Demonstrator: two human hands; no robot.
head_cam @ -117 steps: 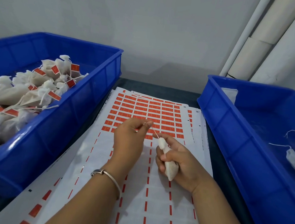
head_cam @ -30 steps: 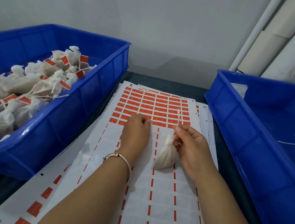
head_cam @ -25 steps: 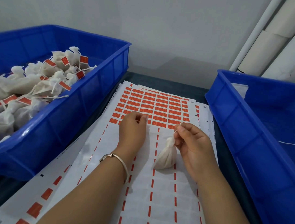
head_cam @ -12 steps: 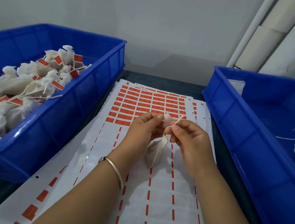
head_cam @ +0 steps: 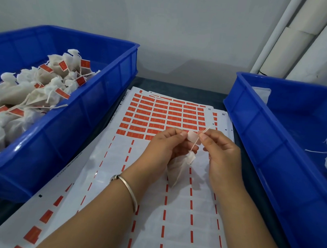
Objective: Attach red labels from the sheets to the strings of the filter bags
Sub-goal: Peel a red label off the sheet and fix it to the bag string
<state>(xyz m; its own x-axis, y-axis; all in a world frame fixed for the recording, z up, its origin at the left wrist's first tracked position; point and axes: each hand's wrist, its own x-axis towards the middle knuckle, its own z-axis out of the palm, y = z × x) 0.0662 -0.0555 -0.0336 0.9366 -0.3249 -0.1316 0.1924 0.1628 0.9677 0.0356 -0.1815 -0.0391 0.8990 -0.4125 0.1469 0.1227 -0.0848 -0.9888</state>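
Both hands are meeting above the label sheets [head_cam: 159,112]; the left hand [head_cam: 165,142] is pinching a peeled label [head_cam: 192,136], pale back side showing, while the right hand [head_cam: 219,147] is pinching the string [head_cam: 195,144] of a white filter bag [head_cam: 177,167] that is dangling between them; print on the red labels is too small to read; finished tagged bags are filling the left blue bin [head_cam: 96,102].
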